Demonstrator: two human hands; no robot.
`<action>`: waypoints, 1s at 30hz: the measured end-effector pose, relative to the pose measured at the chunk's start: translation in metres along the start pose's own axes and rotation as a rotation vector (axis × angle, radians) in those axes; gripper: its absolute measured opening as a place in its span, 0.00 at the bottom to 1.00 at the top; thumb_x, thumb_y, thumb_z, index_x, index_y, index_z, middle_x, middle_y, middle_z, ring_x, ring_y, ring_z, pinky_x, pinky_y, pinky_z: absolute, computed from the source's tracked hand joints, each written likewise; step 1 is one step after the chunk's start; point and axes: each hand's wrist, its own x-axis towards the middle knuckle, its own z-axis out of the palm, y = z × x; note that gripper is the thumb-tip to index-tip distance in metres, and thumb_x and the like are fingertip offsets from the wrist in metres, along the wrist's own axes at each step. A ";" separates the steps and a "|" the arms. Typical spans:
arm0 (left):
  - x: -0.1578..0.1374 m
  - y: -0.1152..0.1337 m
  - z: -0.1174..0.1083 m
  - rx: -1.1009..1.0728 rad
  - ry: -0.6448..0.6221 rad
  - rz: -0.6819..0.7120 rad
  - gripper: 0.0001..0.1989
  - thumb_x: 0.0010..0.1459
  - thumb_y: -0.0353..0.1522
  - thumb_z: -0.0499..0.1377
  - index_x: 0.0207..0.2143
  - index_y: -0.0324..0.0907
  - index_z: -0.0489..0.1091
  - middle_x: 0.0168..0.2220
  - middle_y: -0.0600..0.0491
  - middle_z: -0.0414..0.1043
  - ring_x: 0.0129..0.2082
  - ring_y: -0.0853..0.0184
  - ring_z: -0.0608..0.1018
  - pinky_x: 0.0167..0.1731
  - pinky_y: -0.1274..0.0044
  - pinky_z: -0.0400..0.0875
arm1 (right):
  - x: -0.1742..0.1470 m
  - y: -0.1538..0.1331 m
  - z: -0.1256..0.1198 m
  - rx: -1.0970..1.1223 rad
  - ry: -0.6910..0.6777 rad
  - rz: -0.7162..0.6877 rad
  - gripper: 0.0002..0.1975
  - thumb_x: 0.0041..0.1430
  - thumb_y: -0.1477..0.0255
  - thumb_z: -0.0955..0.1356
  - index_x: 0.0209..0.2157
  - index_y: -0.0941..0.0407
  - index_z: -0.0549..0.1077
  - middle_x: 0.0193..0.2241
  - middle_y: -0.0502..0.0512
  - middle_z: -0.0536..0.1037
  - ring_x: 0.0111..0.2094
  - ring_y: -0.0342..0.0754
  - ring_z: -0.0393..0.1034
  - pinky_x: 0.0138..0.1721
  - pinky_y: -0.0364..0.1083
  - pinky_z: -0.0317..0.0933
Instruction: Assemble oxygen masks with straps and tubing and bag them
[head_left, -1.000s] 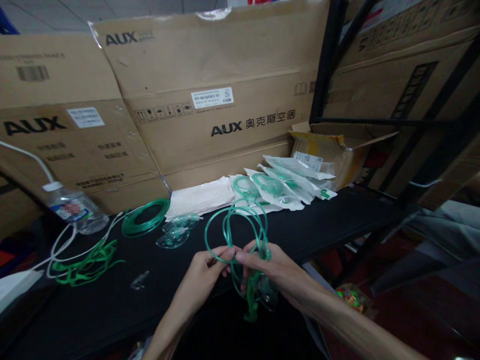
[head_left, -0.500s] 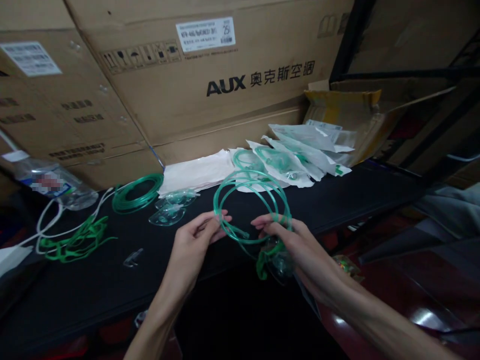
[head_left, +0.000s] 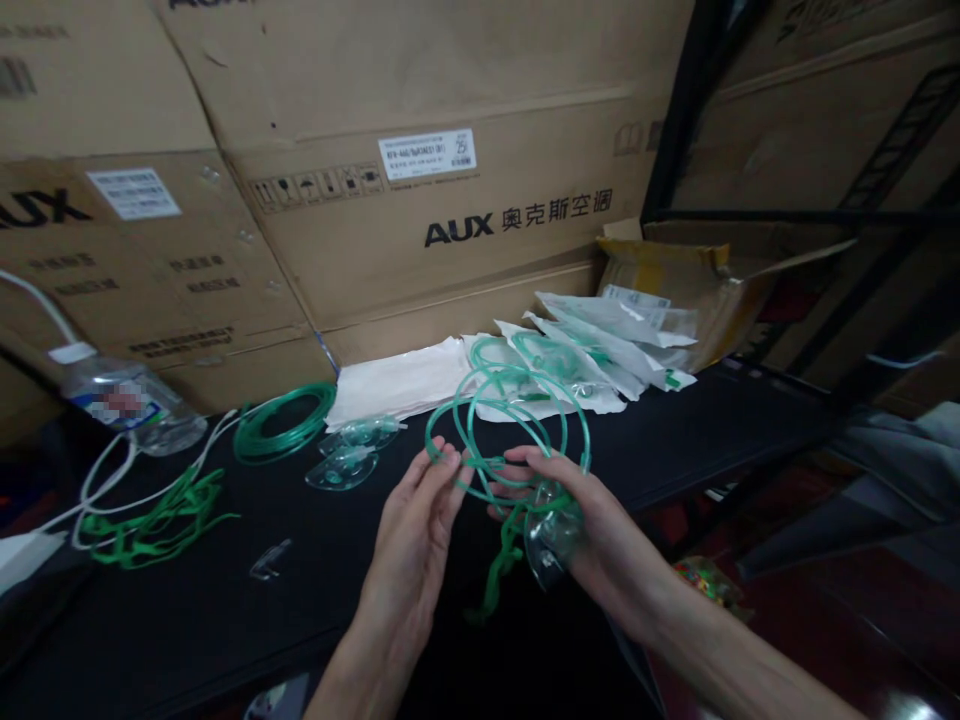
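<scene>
Printed cardboard cartons (head_left: 322,290) back a black desk (head_left: 165,620), where a person holds looped green tubing (head_left: 587,430) in the air near the front edge. The left hand (head_left: 416,530) pinches one side of the loops between thumb and fingers; the right hand's (head_left: 592,510) fingers curl around the other side, a clear mask (head_left: 553,530) against its palm and a green strap (head_left: 495,580) dangling beside it. Beyond lie white-edged packs (head_left: 585,380); to the left, two more masks (head_left: 343,466), a tubing coil (head_left: 247,442) and a plastic bottle (head_left: 165,425).
</scene>
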 end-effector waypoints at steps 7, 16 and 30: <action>0.000 0.001 -0.011 0.178 -0.232 -0.124 0.14 0.46 0.32 0.77 0.34 0.36 0.80 0.36 0.50 0.81 0.38 0.66 0.83 0.42 0.76 0.80 | 0.006 0.000 -0.003 -0.002 0.039 -0.135 0.11 0.55 0.67 0.76 0.38 0.57 0.80 0.38 0.56 0.86 0.41 0.52 0.81 0.47 0.48 0.70; 0.007 -0.002 -0.015 0.202 -0.211 0.003 0.25 0.36 0.44 0.79 0.33 0.39 0.79 0.33 0.52 0.82 0.35 0.69 0.81 0.36 0.82 0.73 | -0.002 0.010 0.006 -0.035 -0.089 -0.124 0.21 0.55 0.55 0.77 0.39 0.59 0.80 0.38 0.57 0.84 0.40 0.53 0.78 0.43 0.50 0.72; -0.013 -0.004 -0.039 0.549 -0.223 0.319 0.31 0.51 0.42 0.73 0.56 0.45 0.73 0.58 0.45 0.75 0.49 0.58 0.82 0.44 0.73 0.79 | 0.014 0.003 0.007 0.122 0.061 -0.208 0.19 0.52 0.56 0.79 0.33 0.58 0.80 0.32 0.53 0.84 0.32 0.47 0.76 0.37 0.44 0.68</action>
